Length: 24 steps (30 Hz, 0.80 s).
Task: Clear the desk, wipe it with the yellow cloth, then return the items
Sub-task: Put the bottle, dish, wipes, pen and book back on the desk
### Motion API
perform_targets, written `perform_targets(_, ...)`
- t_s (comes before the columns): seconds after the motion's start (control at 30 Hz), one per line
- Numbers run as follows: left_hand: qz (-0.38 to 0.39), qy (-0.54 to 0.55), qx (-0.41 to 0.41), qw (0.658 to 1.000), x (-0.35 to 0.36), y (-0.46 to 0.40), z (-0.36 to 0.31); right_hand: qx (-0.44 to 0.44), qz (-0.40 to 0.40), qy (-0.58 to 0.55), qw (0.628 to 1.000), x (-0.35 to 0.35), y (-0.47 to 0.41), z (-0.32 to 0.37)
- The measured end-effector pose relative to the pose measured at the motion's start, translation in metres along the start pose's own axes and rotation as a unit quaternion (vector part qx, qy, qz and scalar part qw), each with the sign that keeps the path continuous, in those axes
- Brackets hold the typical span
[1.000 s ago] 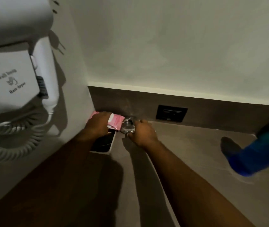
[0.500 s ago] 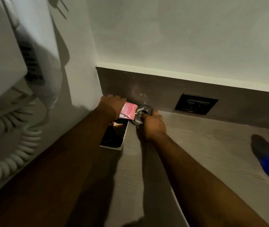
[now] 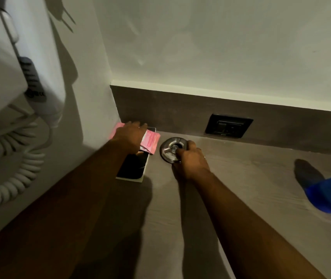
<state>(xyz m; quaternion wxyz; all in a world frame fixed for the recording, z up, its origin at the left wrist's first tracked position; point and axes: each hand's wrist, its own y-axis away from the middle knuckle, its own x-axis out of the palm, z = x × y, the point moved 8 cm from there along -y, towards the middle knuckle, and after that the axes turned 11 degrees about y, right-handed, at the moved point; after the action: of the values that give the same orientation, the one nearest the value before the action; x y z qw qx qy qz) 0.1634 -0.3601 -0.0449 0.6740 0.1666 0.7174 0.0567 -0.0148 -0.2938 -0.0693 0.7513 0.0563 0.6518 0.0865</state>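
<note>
Presently, head view, one frame, looking down into the far left corner of the table.

Item 1: table, grey-brown top, running to a dark upstand along the back wall and a white wall on the left.

Item 2: left hand, reaching into the corner, palm down, fingers extended and lying flat over a pink packet. Fingertips reach just short of the upstand. Whether the thumb pinches the packet cannot be told.

Item 3: pink packet, flat, partly covered by the left hand, one end showing to the right of the hand and a small part to its left. It lies on top of a phone.

Item 4: phone, dark screen up, pale case edge, lying flat beside the left wall, its far end under the packet.

Item 5: right hand, fingers curled, gripping the near right rim of a metal ashtray, thumb over the centre.

Item 6: metal ashtray, round, shiny, resting on the table just right of the packet, apart from it.

Item 7: wall socket, black, set in the upstand behind the ashtray and to its right.

Item 8: hair dryer, white, wall-mounted at far left, coiled cord hanging below.

Item 9: blue object at the right edge, blurred, kind not identifiable.
</note>
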Motion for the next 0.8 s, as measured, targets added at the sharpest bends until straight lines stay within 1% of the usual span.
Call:
perform_targets(0.03, -0.001, -0.011, 0.006, 1.0, 0.001, 0.003, -0.005, 0.002, 0.004, -0.002, 1.0, 0.0, 0.008, -0.007)
perform_targets(0.1, -0.043, -0.008, 0.052, 0.998, -0.001, 0.015, -0.029, 0.001, 0.01, -0.024, 1.0, 0.004, 0.024, -0.018)
perform_targets(0.17, -0.113, 0.052, 0.106, 0.986, 0.002, 0.034, -0.063, 0.011, 0.009, -0.066, 0.998, 0.008, 0.041, -0.027)
perform_targets(0.2, -0.142, 0.094, 0.111, 0.979, 0.006, 0.043, -0.077, 0.016, 0.008, -0.09, 0.996, 0.01, 0.048, -0.029)
perform_targets(0.23, -0.151, 0.142, 0.095, 0.974, 0.013, 0.051, -0.087, 0.01, 0.003, -0.1, 0.995, 0.011, 0.054, -0.029)
perform_targets(0.3, -0.121, 0.227, 0.022, 0.966, 0.031, 0.056, -0.094, -0.022, -0.011, -0.081, 0.996, 0.011, 0.064, -0.027)
perform_targets(0.33, -0.103, 0.254, -0.008, 0.962, 0.039, 0.057, -0.095, -0.023, -0.013, -0.088, 0.996, 0.012, 0.067, -0.028)
perform_targets(0.43, -0.095, 0.306, -0.057, 0.946, 0.05, 0.057, -0.088, 0.003, -0.011, -0.127, 0.992, 0.016, 0.07, -0.038)
perform_targets(0.5, -0.096, 0.328, -0.07, 0.937, 0.055, 0.06, -0.085, 0.005, -0.008, -0.136, 0.991, 0.019, 0.073, -0.039)
perform_targets(0.6, -0.115, 0.331, -0.073, 0.934, 0.048, 0.065, -0.078, 0.004, -0.014, -0.16, 0.987, 0.013, 0.073, -0.034)
perform_targets(0.67, -0.157, 0.306, -0.1, 0.934, 0.03, 0.066, -0.057, 0.013, -0.024, -0.166, 0.986, 0.0, 0.062, -0.025)
perform_targets(0.73, -0.179, 0.246, -0.148, 0.941, 0.012, 0.068, -0.026, -0.002, -0.049, -0.151, 0.987, -0.021, 0.043, -0.006)
perform_targets(0.8, -0.156, 0.193, -0.226, 0.942, 0.004, 0.074, 0.013, -0.05, -0.067, -0.128, 0.988, -0.043, 0.02, 0.027)
